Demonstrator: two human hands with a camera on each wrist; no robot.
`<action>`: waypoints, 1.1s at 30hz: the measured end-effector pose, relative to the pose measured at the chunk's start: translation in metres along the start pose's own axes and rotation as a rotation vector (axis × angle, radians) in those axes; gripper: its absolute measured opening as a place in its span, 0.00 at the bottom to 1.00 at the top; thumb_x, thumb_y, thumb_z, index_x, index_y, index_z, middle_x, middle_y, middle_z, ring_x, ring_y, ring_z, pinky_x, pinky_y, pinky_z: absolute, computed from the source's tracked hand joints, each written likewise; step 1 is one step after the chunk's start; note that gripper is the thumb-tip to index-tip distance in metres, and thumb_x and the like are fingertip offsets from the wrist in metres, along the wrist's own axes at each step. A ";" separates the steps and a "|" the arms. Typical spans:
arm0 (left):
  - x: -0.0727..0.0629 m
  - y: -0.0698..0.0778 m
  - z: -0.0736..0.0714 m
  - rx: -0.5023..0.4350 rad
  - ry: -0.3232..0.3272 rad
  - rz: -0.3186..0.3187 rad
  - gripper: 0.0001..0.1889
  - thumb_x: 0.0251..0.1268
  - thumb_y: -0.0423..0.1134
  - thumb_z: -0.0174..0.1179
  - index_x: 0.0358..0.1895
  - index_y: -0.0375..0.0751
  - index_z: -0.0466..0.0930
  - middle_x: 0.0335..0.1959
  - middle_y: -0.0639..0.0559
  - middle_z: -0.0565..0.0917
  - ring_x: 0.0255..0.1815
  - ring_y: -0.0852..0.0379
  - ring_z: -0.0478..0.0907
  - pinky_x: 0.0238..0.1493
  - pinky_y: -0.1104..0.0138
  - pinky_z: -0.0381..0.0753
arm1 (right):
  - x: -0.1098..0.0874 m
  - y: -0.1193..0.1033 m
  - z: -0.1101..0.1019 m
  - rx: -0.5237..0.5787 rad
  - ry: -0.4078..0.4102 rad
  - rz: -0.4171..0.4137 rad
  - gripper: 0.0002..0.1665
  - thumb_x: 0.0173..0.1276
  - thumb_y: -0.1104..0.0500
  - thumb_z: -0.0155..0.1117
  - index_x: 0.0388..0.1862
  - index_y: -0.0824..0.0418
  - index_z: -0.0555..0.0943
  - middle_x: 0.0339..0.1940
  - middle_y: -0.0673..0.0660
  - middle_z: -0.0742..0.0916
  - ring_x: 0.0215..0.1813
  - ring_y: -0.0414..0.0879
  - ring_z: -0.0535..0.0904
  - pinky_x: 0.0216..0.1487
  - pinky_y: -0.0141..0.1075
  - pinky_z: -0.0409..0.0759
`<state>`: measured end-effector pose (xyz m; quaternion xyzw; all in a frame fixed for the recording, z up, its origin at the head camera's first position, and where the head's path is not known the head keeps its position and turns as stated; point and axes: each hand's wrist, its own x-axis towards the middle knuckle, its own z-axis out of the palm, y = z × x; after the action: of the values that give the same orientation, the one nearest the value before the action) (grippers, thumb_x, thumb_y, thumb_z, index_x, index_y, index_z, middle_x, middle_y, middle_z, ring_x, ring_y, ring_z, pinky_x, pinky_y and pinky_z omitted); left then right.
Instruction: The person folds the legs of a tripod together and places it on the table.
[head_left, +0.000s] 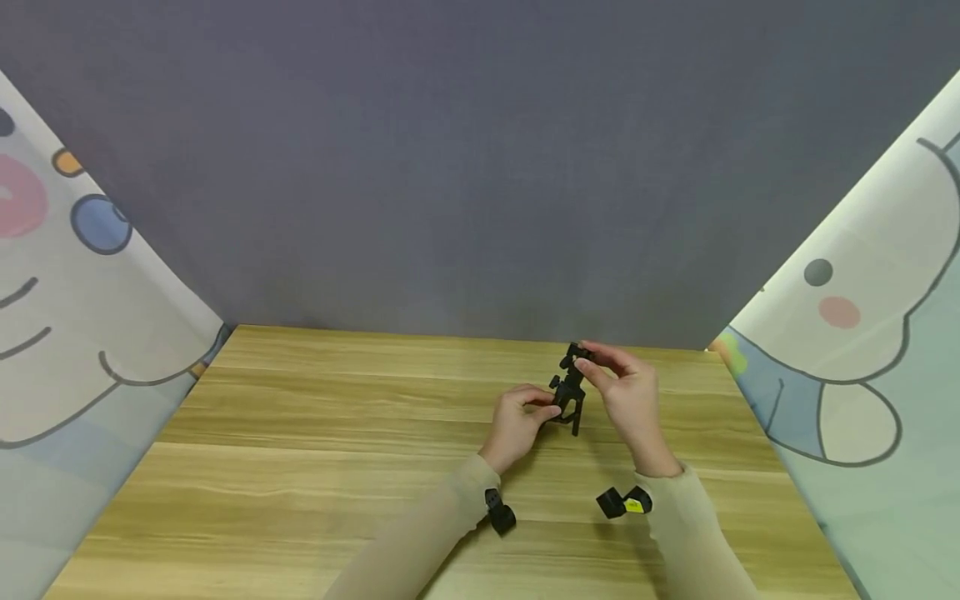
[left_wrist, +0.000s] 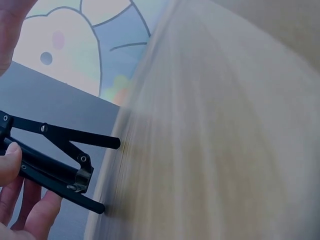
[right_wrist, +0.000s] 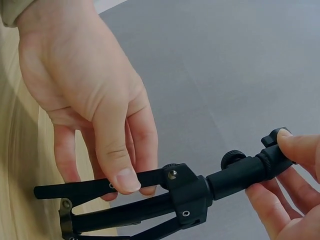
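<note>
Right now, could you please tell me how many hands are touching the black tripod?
2: the left hand pinches one leg of the black tripod, and the right hand holds its upper end.

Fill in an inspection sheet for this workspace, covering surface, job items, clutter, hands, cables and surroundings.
Surface: pale wood-grain tabletop, streaked with darker bands.
Job items: one small black folding tripod with knobs and hinged legs, legs partly spread; whether all its feet touch the tabletop cannot be told.
Clutter: nothing seen.
Hands: bare left hand pinches a tripod leg; bare right hand holds the tripod's upper end, thumb at a knob.
Cables: nothing seen.
Surroundings: plain grey panel behind; pale cartoon-printed panel at left, another at right.
</note>
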<state>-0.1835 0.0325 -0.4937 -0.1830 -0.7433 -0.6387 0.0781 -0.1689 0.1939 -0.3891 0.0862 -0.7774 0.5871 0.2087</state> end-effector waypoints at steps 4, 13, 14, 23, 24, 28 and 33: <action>0.001 -0.001 0.000 0.017 -0.014 -0.013 0.06 0.61 0.34 0.70 0.40 0.41 0.89 0.41 0.54 0.86 0.45 0.59 0.82 0.45 0.68 0.82 | 0.000 0.004 -0.001 0.040 0.005 -0.001 0.18 0.63 0.66 0.73 0.52 0.67 0.86 0.48 0.64 0.87 0.46 0.39 0.84 0.45 0.26 0.81; 0.003 0.002 0.000 0.070 -0.030 -0.028 0.04 0.60 0.35 0.71 0.38 0.42 0.89 0.40 0.56 0.85 0.43 0.61 0.81 0.44 0.69 0.81 | -0.003 0.011 -0.005 0.086 0.007 -0.029 0.19 0.63 0.70 0.72 0.53 0.69 0.85 0.49 0.65 0.87 0.48 0.39 0.85 0.48 0.27 0.81; 0.003 0.002 -0.001 0.079 -0.035 -0.032 0.04 0.61 0.35 0.71 0.38 0.43 0.89 0.40 0.56 0.85 0.43 0.61 0.81 0.44 0.69 0.81 | -0.003 0.011 -0.005 0.086 0.010 -0.029 0.19 0.62 0.70 0.72 0.54 0.69 0.85 0.49 0.64 0.87 0.47 0.38 0.84 0.48 0.27 0.81; 0.004 0.004 -0.002 0.106 -0.057 -0.068 0.03 0.60 0.34 0.72 0.36 0.43 0.88 0.38 0.57 0.85 0.40 0.63 0.80 0.42 0.69 0.80 | -0.012 0.025 -0.013 0.093 0.019 -0.011 0.22 0.63 0.72 0.70 0.57 0.73 0.81 0.45 0.60 0.89 0.46 0.37 0.85 0.47 0.27 0.81; 0.005 0.004 -0.002 0.102 -0.056 -0.069 0.03 0.60 0.34 0.72 0.36 0.43 0.88 0.38 0.57 0.85 0.39 0.63 0.80 0.42 0.69 0.80 | -0.013 0.027 -0.014 0.088 0.018 -0.005 0.22 0.63 0.72 0.70 0.57 0.73 0.81 0.45 0.60 0.89 0.46 0.37 0.85 0.47 0.27 0.81; 0.005 0.005 -0.001 0.083 -0.050 -0.069 0.04 0.59 0.33 0.72 0.36 0.43 0.88 0.37 0.57 0.85 0.38 0.63 0.80 0.41 0.69 0.81 | -0.018 0.039 -0.017 0.059 0.006 0.021 0.22 0.63 0.71 0.71 0.56 0.73 0.81 0.47 0.64 0.88 0.46 0.36 0.85 0.48 0.27 0.81; 0.005 0.003 0.000 0.070 -0.049 -0.079 0.04 0.58 0.33 0.72 0.35 0.43 0.88 0.36 0.57 0.84 0.37 0.64 0.80 0.41 0.69 0.81 | -0.028 0.057 -0.019 0.005 -0.026 0.085 0.20 0.63 0.68 0.72 0.55 0.70 0.84 0.47 0.64 0.88 0.47 0.35 0.85 0.47 0.26 0.81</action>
<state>-0.1873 0.0335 -0.4894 -0.1662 -0.7736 -0.6101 0.0410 -0.1613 0.2256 -0.4463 0.0611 -0.7815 0.5962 0.1733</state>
